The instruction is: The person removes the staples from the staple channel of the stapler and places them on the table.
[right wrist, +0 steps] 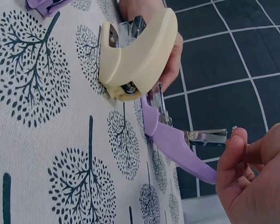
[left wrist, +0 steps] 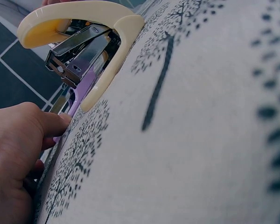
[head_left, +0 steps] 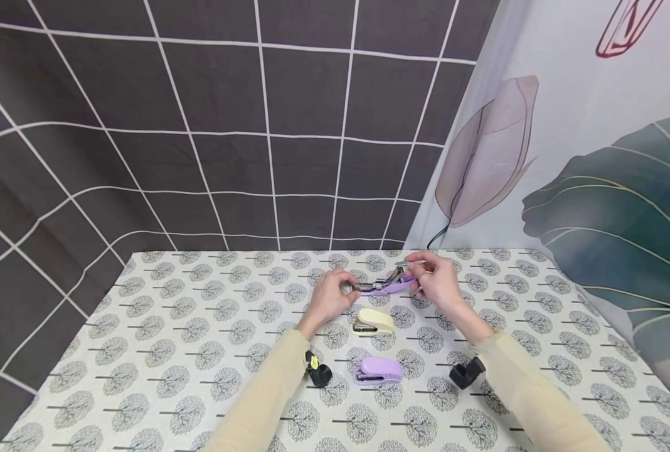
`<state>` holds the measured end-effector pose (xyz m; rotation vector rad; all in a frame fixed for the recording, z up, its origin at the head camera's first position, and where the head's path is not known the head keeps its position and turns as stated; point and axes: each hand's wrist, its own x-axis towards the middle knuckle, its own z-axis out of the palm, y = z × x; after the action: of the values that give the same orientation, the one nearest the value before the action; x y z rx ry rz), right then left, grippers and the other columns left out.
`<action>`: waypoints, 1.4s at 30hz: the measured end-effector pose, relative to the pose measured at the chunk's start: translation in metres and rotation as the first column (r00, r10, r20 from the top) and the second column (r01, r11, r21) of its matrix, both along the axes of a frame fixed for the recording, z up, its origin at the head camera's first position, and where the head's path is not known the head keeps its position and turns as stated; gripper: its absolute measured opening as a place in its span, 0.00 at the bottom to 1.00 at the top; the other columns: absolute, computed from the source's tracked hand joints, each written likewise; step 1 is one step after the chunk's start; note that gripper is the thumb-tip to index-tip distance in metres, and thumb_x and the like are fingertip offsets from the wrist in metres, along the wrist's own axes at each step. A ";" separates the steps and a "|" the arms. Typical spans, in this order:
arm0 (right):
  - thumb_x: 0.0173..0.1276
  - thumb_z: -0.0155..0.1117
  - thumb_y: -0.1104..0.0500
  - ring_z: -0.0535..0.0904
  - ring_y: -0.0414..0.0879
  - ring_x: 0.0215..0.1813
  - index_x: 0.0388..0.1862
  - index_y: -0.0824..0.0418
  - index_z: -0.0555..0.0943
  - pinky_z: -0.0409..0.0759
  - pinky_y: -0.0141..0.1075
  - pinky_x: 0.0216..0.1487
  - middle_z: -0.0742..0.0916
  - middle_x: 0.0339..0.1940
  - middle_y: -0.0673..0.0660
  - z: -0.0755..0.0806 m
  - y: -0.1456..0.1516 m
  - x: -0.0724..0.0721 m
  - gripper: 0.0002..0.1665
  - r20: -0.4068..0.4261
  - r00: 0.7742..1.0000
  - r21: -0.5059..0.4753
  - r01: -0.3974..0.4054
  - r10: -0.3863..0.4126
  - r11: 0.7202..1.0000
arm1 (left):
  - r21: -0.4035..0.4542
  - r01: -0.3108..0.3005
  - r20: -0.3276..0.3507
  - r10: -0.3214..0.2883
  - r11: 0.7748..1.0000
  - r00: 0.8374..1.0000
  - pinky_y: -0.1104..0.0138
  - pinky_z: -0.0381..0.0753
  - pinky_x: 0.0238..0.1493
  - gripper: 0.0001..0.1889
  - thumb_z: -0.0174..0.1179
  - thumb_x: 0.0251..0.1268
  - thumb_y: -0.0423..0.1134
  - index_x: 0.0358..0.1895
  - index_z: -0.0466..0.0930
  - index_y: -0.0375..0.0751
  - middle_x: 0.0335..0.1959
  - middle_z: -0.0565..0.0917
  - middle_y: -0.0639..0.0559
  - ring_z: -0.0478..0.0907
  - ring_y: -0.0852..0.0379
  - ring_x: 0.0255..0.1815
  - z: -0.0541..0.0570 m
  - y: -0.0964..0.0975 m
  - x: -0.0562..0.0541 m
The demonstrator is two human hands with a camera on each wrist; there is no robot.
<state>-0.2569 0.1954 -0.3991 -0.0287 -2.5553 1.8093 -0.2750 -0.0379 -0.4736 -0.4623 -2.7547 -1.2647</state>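
A purple stapler (head_left: 388,289) is spread wide near the far side of the table, its metal inner parts exposed. My left hand (head_left: 330,295) pinches its left end between thumb and fingers. At the other end, my right hand (head_left: 438,281) has its fingers curled around the raised parts. In the right wrist view, the tip of the stapler's metal arm (right wrist: 207,137) meets the right fingertips, where a small silvery bit shows; its kind is unclear. A cream stapler (head_left: 376,321) sits just nearer than the opened one, partly covering it in both wrist views.
Another purple stapler (head_left: 377,370) lies closer to the person, between the forearms. Black wrist devices (head_left: 319,375) hang at both sleeves. A tree-patterned cloth (head_left: 160,339) covers the table. A dark gridded curtain (head_left: 216,157) and a leaf-printed curtain (head_left: 482,157) stand behind.
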 end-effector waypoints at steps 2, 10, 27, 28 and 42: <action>0.74 0.57 0.69 0.79 0.41 0.22 0.57 0.71 0.78 0.83 0.39 0.24 0.86 0.38 0.70 0.000 0.001 0.000 0.15 -0.004 1.000 -0.010 0.000 0.000 1.000 | 0.003 0.002 -0.009 -0.002 1.000 1.000 0.49 0.62 0.68 0.11 0.71 0.58 0.36 0.45 0.86 0.44 0.51 0.84 0.52 0.73 0.44 0.63 -0.001 0.000 0.000; 0.74 0.57 0.69 0.78 0.41 0.22 0.60 0.72 0.76 0.80 0.34 0.22 0.86 0.34 0.63 -0.003 0.011 0.000 0.17 0.025 0.999 -0.038 0.028 -0.027 0.999 | -0.004 0.008 -0.018 -0.008 1.000 1.000 0.49 0.65 0.67 0.11 0.71 0.58 0.37 0.44 0.86 0.45 0.49 0.84 0.52 0.75 0.45 0.61 -0.001 -0.001 0.000; 0.75 0.57 0.67 0.78 0.39 0.22 0.62 0.73 0.73 0.79 0.31 0.22 0.87 0.33 0.58 -0.009 0.025 0.001 0.19 0.061 0.998 -0.106 0.038 -0.031 0.994 | 0.007 0.008 0.002 -0.008 1.000 1.000 0.48 0.63 0.68 0.11 0.71 0.58 0.36 0.45 0.86 0.45 0.53 0.84 0.50 0.74 0.44 0.62 0.000 0.000 0.001; 0.75 0.57 0.67 0.78 0.39 0.22 0.62 0.73 0.73 0.79 0.31 0.22 0.87 0.33 0.58 -0.009 0.026 0.001 0.19 0.063 0.997 -0.105 0.039 -0.033 0.994 | 0.008 0.006 0.003 -0.006 1.000 1.000 0.48 0.63 0.67 0.11 0.71 0.58 0.37 0.45 0.86 0.45 0.53 0.83 0.50 0.73 0.44 0.62 0.000 0.000 0.001; 0.75 0.56 0.66 0.80 0.41 0.25 0.64 0.71 0.71 0.81 0.33 0.25 0.86 0.39 0.62 -0.015 0.035 0.003 0.21 0.101 0.994 -0.097 0.061 -0.051 0.993 | 0.004 0.005 0.011 -0.005 1.000 1.000 0.46 0.56 0.71 0.12 0.71 0.59 0.37 0.47 0.85 0.44 0.57 0.82 0.49 0.69 0.42 0.68 0.001 0.000 0.001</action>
<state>-0.2541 0.2303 -0.4141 -0.1930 -2.4956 1.9608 -0.2740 -0.0383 -0.4729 -0.4631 -2.7613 -1.2771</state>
